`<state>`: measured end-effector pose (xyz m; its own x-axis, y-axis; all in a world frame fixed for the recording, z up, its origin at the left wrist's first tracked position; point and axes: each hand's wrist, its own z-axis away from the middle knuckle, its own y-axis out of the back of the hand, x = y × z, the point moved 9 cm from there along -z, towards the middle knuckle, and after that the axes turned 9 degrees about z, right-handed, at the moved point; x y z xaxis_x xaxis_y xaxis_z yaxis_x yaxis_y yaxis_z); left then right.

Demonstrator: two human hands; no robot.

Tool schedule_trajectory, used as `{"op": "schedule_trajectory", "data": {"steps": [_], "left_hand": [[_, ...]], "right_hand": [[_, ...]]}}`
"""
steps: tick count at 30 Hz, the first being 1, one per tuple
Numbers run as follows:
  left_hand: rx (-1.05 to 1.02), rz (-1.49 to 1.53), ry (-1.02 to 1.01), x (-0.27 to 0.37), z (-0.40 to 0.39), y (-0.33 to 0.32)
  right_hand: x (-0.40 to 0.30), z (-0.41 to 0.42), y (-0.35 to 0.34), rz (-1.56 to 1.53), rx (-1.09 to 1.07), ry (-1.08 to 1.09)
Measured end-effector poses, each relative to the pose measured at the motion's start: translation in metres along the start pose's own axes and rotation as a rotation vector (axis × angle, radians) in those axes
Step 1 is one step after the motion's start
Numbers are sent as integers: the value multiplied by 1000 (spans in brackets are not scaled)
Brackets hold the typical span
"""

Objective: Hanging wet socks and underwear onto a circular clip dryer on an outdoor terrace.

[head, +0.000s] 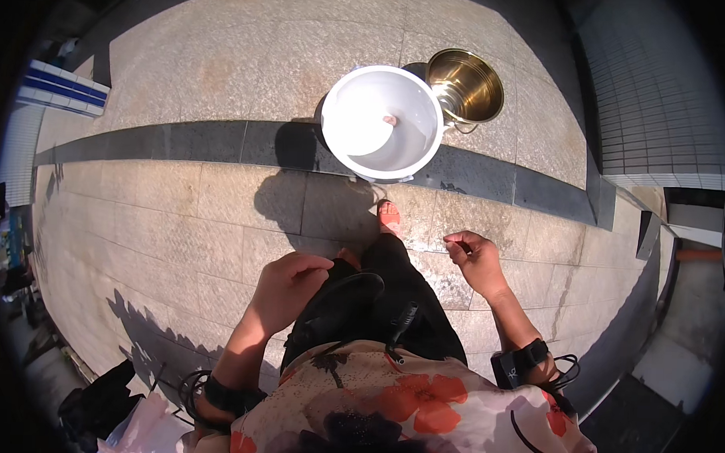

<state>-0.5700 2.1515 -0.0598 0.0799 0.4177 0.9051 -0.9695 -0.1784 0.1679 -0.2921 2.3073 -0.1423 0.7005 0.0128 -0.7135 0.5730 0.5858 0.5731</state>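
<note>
My left hand (290, 290) hangs at the left of my black trousers with its fingers loosely curled; its palm side is hidden, so I cannot tell if it holds anything. On the right, my right hand (474, 261) is curled above the paving with thumb and forefinger close together, and no object shows in it. Ahead of both hands stands a large white bucket (411, 145), with a small pinkish thing (389, 120) inside it. Touching or close to its right side is a gold-coloured metal pail (482, 81) with a thin handle. Neither hand touches these vessels.
A dark stone strip (204, 140) crosses the stone paving (236, 60) under the white bucket. White-tiled walls (659, 135) rise at the right and left, the left one with blue bands. At the lower left lie a pink plastic bag (146, 428) and a dark item (102, 397).
</note>
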Motion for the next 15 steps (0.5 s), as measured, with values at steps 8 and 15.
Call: {"op": "schedule_trajectory", "data": {"steps": [8,15], "left_hand": [[43,15,217,-19,-37,2],[364,468,800,-85,-56,-1]], "right_hand": [[-4,-195,-41,377,-258,97],[40,-350,-121,492,-378,34]]}}
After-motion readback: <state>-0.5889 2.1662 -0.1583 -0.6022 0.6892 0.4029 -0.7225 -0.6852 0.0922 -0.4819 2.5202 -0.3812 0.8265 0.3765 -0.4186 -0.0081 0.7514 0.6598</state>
